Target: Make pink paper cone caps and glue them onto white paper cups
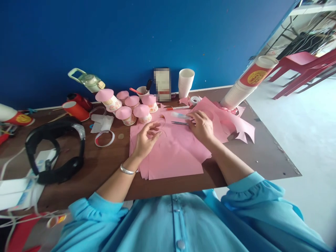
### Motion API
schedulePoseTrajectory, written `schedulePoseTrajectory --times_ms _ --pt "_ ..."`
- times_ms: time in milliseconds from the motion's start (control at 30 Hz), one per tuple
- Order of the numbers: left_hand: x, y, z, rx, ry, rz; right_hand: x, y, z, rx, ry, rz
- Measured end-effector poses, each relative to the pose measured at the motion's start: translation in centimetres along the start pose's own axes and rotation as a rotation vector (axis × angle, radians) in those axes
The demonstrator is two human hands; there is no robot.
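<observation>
The left hand is over the left part of the pink paper sheets, at the centre of the frame. Its fingers are partly curled, with gaps between them; a thin curved edge shows beside the tips, but whether they grip it cannot be told. The right hand, right of centre, has its thumb and fingers closed on a translucent tube, which points left and is blurred. Scissors lie on the pink paper sheets just below the tube, their blades toward the left and their handles hidden by the right hand.

The pink paper sheets overlap in a loose pile on the brown table, with cut scraps at the right. A red and white marker lies along the pile's upper edge, and a tape roll sits near its right end.

Left of the pile's upper part stand six patterned paper cups topped with pink paper cones. Behind them is a white cup holding pens, with an upright pixelated rectangle and a stack of white cups to its right. A taller cup stack leans at upper right. A green bottle is at upper left, and a black neckband device lies at left.
</observation>
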State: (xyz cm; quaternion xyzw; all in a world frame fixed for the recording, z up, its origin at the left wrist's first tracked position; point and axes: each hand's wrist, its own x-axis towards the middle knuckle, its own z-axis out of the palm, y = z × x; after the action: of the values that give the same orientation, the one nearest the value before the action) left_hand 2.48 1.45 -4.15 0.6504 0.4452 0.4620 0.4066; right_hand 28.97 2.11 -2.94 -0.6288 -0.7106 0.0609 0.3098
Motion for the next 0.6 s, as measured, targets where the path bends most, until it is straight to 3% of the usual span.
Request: schedulePoseTrajectory --times_ms 133,233,367,433,533,600 --pt "-0.3 -0.7 -1.1 0.427 -0.122 0.109 1.2 3.2 -0.7 -0.258 -0.041 0.163" --pt "-0.4 -0.6 -1.3 0.574 -0.294 0.177 1.3 3.5 -0.7 -0.313 -0.102 0.161" --pt "-0.6 -0.2 -1.2 0.636 -0.451 0.259 0.3 1.0 -0.8 -0.313 -0.078 0.065" --pt "-0.8 0.0 -1.1 0.671 -0.478 0.287 -0.4 -0.8 -1.0 -0.253 -0.182 0.029" --pt "-1.0 0.1 -1.0 0.715 -0.486 0.280 -1.6 -3.0 -1.2 -0.230 -0.441 -0.034" --pt "-1.0 0.2 -0.8 0.714 -0.494 0.258 -2.2 -4.0 -1.4 -0.274 -0.517 -0.069"
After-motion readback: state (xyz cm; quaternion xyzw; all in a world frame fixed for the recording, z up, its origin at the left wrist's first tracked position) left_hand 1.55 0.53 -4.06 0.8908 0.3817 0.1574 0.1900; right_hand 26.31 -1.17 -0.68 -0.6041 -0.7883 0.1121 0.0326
